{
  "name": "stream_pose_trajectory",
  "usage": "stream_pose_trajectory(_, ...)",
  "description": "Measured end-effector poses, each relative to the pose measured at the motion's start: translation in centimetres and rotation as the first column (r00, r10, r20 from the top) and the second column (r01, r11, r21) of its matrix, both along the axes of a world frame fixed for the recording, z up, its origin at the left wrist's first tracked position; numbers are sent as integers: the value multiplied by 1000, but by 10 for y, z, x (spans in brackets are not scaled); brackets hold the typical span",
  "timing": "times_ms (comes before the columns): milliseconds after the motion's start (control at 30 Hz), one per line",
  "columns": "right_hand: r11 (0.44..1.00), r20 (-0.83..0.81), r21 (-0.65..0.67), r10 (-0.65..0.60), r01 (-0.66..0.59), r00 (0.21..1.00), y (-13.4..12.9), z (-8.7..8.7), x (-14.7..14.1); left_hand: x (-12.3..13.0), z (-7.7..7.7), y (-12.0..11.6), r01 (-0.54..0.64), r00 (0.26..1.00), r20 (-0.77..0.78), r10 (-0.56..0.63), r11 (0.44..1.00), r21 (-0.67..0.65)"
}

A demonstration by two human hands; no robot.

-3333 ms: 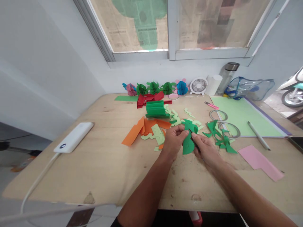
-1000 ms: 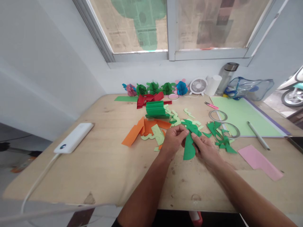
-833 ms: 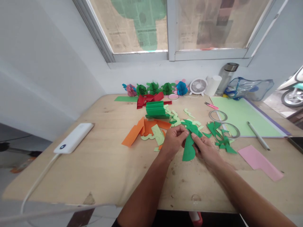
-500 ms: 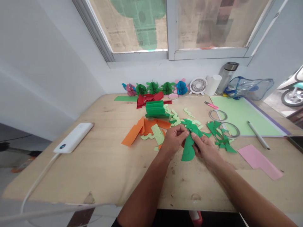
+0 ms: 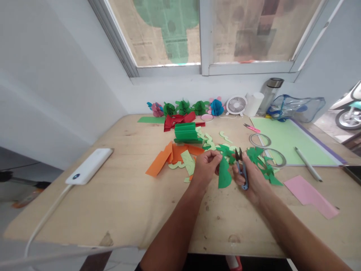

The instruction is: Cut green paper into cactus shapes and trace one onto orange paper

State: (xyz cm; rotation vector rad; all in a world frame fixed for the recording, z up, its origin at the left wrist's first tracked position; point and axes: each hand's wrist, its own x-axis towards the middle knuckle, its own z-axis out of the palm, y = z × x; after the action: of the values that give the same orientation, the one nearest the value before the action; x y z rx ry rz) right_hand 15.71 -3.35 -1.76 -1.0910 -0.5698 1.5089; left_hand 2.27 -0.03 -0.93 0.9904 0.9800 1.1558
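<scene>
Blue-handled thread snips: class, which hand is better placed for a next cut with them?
Probably the right: the right hand grips the blue-handled thread snips, blades apart, close beside the green paper piece that the left hand pinches.

"What stands by the wall?"
"A small white fan (image 5: 236,105), then a white cylinder (image 5: 254,104), perhaps a roll, though it's blurry, and a metal-capped bottle (image 5: 270,94)."
"Right of those?"
"A clear pouch (image 5: 299,108) with blue edging; outside, part of a motorbike (image 5: 349,113)."
"Far left?"
"A white power bank (image 5: 89,166), cable (image 5: 47,218) attached."
</scene>
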Motion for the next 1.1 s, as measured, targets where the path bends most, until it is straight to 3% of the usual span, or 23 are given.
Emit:
stream_pose_trajectory(133, 995, -22, 27, 99, -99, 995, -1, -2, 3, 0, 1, 2, -103, 994, 44, 104, 994, -32)
stream_pose_trajectory(267, 990, 168, 86, 97, -113, 981, -3, 1, 1, 1, 0, 4, -217, 970, 105, 221, 975, -40)
stream_pose_trajectory(400, 994, 394, 54, 67, -96, 917, -2, 4, -4, 3, -3, 5, -286, 950, 127, 286, 958, -15)
stream_pose_trajectory(567, 988, 536, 107, 39, -113, 844, 2, 0, 0, 3, -6, 5, -270, 949, 159, 272, 962, -34)
stream_pose_trajectory(833, 988, 515, 154, -57, -27, 855, 9, -5, 16, 3, -9, 1, 30, 997, 68, -28, 999, -33)
stream_pose_trajectory(933, 981, 484, 194, -109, 14, 868, 8, -5, 15, 5, -9, 0, 7, 997, 80, -4, 999, -41)
stream_pose_trajectory(1033, 966, 406, 252, -158, 56, 900, 5, -3, 12, 6, -7, 1, -83, 985, 146, 94, 993, -80)
stream_pose_trajectory(1100, 971, 349, 238, -124, 41, 929, 2, -1, 9, 6, -5, 2, -129, 967, 205, 151, 985, -114)
